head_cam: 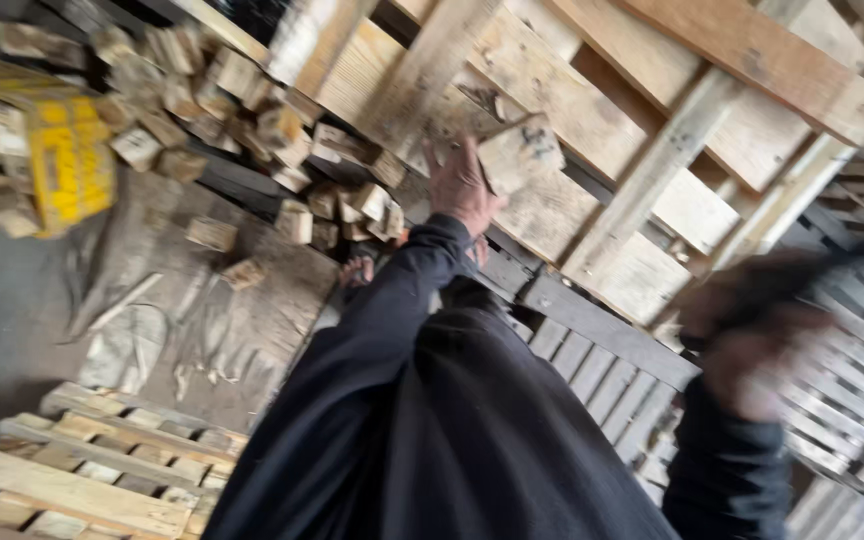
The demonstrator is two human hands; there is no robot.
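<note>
1. The left hand (460, 188) was stretched out ahead at the end of a dark sleeve, its fingers closed on the left edge of a small wooden block (520, 152).
2. The block sat just to the right of that hand, touching it, held up in front of the tilted wooden pallet (592, 120).
3. Its long axis ran roughly crosswise in the view, tilted a little upward toward the right.
4. The right hand (752, 370) hung lower and well apart from the block, heavily blurred; whether it was spread, closed or gripping something dark could not be told.
5. So the left hand was far the nearer of the two, already in contact.
6. A heap of similar wooden blocks (242, 110) lay off to the left of the hand, beyond a grey sheet (212, 320) on the floor, near a yellow box (70, 160).
7. Another slatted pallet (82, 470) lay flat at the lower left.
</note>
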